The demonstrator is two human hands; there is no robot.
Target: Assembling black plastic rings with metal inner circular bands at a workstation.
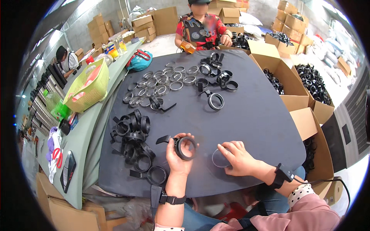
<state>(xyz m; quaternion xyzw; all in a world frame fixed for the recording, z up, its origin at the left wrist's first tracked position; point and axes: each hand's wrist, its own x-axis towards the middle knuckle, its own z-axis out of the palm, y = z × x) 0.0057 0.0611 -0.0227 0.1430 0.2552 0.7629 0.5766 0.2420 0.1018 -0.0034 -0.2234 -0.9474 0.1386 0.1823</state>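
Note:
My left hand (179,158) grips a black plastic ring with a side tab (185,148), raised a little over the dark table and tilted so its round opening shows. To the right, my right hand (239,158) has its fingers round the edge of a thin, clear round disc or ring (219,159), low over the tabletop; which of the two it is, I cannot tell. Beside my left hand lies a heap of black tabbed rings (133,134), with one more tabbed ring (157,175) at its near end. Many silvery rings (162,79) are spread farther off.
Several black rings (216,101) lie at the table's far middle. Across the table (246,115) a person (200,29) sits with a hand near more parts. Open cartons (302,86) of black parts line the right. Left, a green side bench (90,127) holds a yellow-green basket (88,90) and scissors (57,157).

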